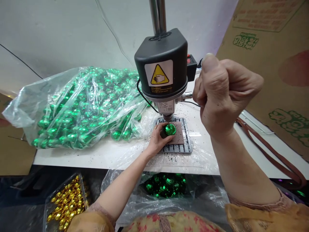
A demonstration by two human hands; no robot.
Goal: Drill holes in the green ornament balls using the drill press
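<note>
The ball (171,129) sits on the pad (179,136), at six o'clock from the drill (161,64). Our left grip (159,137) grasps it from nine o'clock; our right grip (220,91) is clenched at four o'clock from the drill, around what we cannot tell. We judge the ball light, stiff, slick and crackable, best pinched low on its sides.

One drill press (160,61), twelve o'clock, with one warning label (158,75); one left hand (160,137), one right hand (223,91); one green ball (171,129), centre; one brown board (180,135); one desk (79,158); two cardboard boxes (272,77), toward two and nine; two large masses of green balls (79,111), nine and six, and one of golden balls (66,207), seven-thirty, individually uncountable.
</note>
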